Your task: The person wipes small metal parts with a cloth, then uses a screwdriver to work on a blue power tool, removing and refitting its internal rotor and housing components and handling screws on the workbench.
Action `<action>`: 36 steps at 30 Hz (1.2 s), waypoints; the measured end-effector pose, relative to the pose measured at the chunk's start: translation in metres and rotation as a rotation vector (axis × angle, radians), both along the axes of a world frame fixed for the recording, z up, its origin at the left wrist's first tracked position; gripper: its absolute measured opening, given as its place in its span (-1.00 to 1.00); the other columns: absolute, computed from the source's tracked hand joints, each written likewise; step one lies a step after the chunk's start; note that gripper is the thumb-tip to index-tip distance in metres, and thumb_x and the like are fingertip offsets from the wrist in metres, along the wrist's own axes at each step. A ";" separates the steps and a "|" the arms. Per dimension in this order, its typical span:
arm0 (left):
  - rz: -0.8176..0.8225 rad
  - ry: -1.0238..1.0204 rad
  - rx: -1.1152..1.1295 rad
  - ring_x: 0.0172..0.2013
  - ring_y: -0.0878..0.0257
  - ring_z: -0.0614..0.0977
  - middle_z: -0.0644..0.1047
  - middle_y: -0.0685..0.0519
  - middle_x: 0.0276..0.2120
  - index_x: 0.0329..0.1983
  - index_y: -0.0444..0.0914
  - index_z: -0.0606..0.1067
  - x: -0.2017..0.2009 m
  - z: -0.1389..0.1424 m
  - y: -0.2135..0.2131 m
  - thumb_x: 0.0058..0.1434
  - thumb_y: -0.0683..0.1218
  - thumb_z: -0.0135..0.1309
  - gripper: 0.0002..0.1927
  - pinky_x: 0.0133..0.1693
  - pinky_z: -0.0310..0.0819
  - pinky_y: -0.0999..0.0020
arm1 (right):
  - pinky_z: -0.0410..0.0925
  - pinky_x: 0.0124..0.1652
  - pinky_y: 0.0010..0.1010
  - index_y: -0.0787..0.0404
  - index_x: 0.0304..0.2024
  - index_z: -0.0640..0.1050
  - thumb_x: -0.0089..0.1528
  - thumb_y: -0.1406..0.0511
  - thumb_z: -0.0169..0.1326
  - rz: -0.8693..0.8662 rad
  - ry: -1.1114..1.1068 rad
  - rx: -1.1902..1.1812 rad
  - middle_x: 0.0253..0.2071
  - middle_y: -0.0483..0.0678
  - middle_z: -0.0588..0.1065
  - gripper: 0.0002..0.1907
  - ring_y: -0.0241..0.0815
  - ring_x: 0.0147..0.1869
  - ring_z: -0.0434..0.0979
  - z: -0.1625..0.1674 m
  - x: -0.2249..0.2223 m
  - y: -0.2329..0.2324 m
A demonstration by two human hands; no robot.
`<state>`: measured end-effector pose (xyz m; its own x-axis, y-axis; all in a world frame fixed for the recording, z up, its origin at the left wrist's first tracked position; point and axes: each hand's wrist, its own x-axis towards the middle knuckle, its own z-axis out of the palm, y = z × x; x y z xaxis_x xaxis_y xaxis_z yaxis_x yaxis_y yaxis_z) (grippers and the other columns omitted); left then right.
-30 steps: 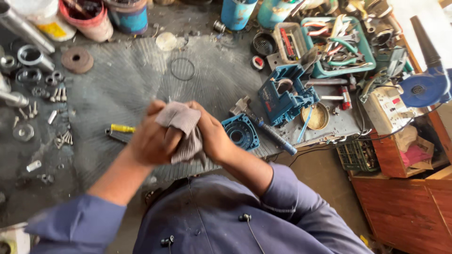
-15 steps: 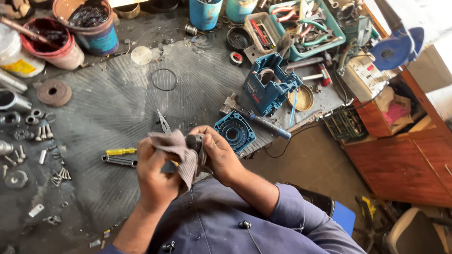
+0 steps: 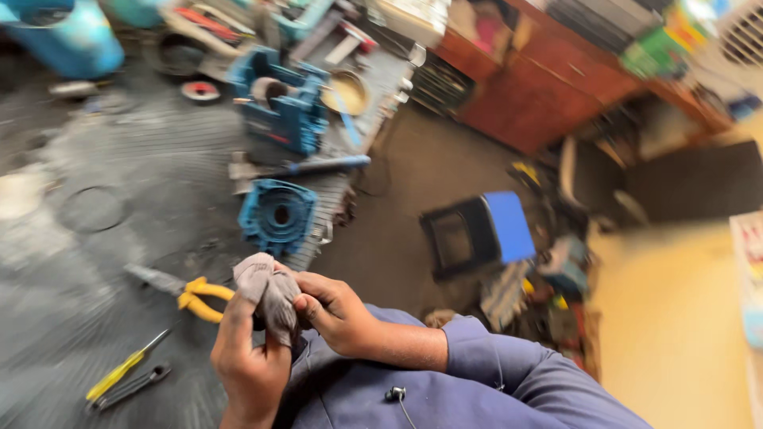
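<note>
A grey, dirty rag (image 3: 268, 292) is bunched between both my hands, close in front of my chest. My left hand (image 3: 249, 357) grips it from below, fingers wrapped up around the cloth. My right hand (image 3: 335, 311) presses into the rag from the right, fingers curled on it. Whatever is wrapped inside the cloth is hidden. Just left of the rag, yellow-handled pliers (image 3: 187, 292) lie on the dark rubber mat (image 3: 95, 262). The picture is blurred by head motion.
A round blue housing (image 3: 279, 214) lies beyond my hands, a bigger blue casing (image 3: 280, 107) behind it. A yellow screwdriver (image 3: 123, 367) and a spanner lie at lower left. A black-and-blue stool (image 3: 477, 230) stands on the floor to the right, a wooden cabinet (image 3: 540, 87) beyond.
The view has swung to the right, bringing the floor, stool and cabinet into sight. My hands stay together on the rag, still working it.
</note>
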<state>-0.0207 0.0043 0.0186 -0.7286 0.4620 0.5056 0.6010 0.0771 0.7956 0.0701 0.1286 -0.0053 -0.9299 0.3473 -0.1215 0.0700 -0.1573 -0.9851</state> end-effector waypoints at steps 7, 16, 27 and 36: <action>-0.149 -0.059 0.137 0.10 0.06 0.55 0.53 -0.04 0.03 0.08 -0.29 0.44 0.037 -0.037 0.071 0.18 -0.22 0.23 -0.60 0.18 0.42 0.24 | 0.33 0.15 -0.28 0.35 -0.06 0.58 0.44 0.21 0.11 -0.389 0.103 -0.147 0.12 0.05 0.45 -0.72 -0.10 0.18 0.41 -0.020 0.060 0.062; -0.693 -0.882 0.111 0.02 0.25 0.61 0.56 -0.04 0.07 0.30 -0.38 0.38 0.094 -0.050 0.265 0.27 -0.27 0.13 -0.49 0.07 0.52 0.35 | 0.00 0.55 -0.20 0.35 0.24 0.52 0.53 -0.02 -0.12 -0.457 0.227 0.205 0.61 0.10 0.04 -0.42 0.02 0.67 0.04 -0.018 0.154 0.216; -0.877 -0.011 0.039 -0.10 -0.17 0.65 0.55 -0.23 -0.06 0.14 -0.30 0.36 0.185 -0.026 0.531 0.14 -0.17 0.13 -0.52 -0.11 0.58 0.15 | -0.13 0.49 -0.09 -0.01 0.43 0.40 0.39 -0.01 0.06 -0.596 0.337 -0.437 0.57 0.14 0.03 -0.40 0.00 0.62 -0.01 -0.007 0.256 0.438; -0.952 0.081 -0.433 -0.39 -0.10 0.66 0.61 -0.09 -0.46 -0.03 -0.17 0.48 0.183 -0.042 0.716 0.20 -0.01 0.08 -0.71 -0.34 0.49 0.05 | -0.01 0.45 -0.06 0.25 -0.16 0.64 0.40 0.13 0.07 -0.867 -0.056 0.454 0.56 0.19 0.14 -0.69 0.04 0.65 0.04 -0.016 0.270 0.593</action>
